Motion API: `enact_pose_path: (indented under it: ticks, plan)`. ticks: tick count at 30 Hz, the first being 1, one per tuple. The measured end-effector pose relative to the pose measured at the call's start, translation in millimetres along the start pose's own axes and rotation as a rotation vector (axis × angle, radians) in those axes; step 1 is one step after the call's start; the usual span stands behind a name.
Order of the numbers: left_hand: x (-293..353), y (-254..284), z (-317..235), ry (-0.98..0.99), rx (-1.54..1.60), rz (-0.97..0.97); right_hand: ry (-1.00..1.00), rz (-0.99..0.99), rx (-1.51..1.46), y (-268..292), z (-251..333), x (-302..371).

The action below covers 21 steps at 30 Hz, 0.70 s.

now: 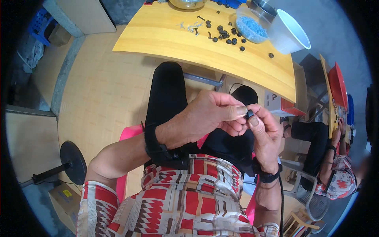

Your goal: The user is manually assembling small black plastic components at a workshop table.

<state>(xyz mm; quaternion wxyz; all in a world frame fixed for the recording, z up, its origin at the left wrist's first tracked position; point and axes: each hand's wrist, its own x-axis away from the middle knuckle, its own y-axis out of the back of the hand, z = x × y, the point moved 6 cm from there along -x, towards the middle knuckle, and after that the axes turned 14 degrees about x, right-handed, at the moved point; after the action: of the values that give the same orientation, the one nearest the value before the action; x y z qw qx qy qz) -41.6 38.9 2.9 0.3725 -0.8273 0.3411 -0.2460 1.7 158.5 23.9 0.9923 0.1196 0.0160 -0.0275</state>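
Above my lap, my left hand [219,113] and my right hand [265,132] meet fingertip to fingertip. Between them is a small black round part [249,114], pinched by the thumb and fingers of both hands. Its far side is hidden by my fingers. On the yellow table [158,33] ahead lie several loose black knob-like parts [220,28]. Thin silvery pins [191,29] are scattered to their left. A clear bowl [251,29] of small blue pieces stands to their right.
A white bucket [289,33] stands at the table's right end, near a lone black part [271,55]. Beneath that end is a white and red carton [282,104]. Another person [341,173] sits at a second table on the right. A black round-based stand [74,162] is at left.
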Motion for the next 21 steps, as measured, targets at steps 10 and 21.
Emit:
enact_pose_path:
  ticks: [10, 21]
  plan:
    - [3.0, -1.7, -9.6, -0.043, -0.242, -0.081, 0.447, -0.066, 0.748, 1.5, 39.3, 0.5]
    - [-3.8, -0.3, 5.6, 0.156, 0.106, 0.022, -0.086, 0.127, -0.085, 10.5, -0.2, -7.4]
